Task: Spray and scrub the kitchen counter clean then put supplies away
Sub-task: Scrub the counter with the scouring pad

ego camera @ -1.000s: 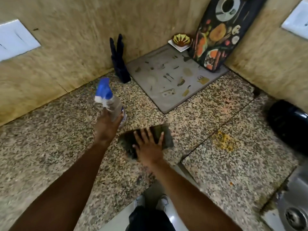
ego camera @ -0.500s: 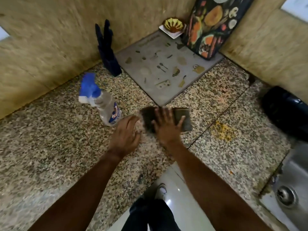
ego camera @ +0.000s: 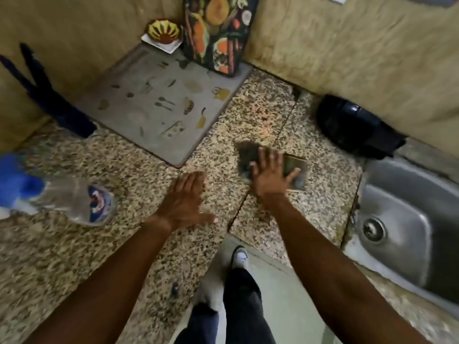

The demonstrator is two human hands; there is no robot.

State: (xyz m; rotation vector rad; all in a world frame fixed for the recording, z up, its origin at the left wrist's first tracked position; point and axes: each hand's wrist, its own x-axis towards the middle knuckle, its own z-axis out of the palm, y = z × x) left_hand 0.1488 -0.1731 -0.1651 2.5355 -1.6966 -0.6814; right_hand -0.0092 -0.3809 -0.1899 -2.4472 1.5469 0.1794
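The speckled granite counter (ego camera: 74,256) wraps around an inside corner. My right hand (ego camera: 269,176) presses flat, fingers spread, on a dark scrub pad (ego camera: 298,170) lying just right of a seam in the counter. My left hand (ego camera: 185,199) rests open and palm down on the stone, left of the seam, holding nothing. A clear spray bottle (ego camera: 79,202) with a blue trigger head (ego camera: 17,181) stands on the counter at the far left, apart from my left hand and blurred.
A grey printed mat (ego camera: 159,108) lies in the back corner, with a patterned board (ego camera: 216,33) and a small bowl (ego camera: 162,31) behind it. A dark blue object (ego camera: 49,95) leans on the left wall. A black object (ego camera: 355,125) sits beside the steel sink (ego camera: 402,219). Reddish stains (ego camera: 263,112) mark the counter.
My left hand has let go of the spray bottle, which now stands at the left, and lies flat on the counter. My right hand has slid the scrub pad to the right.
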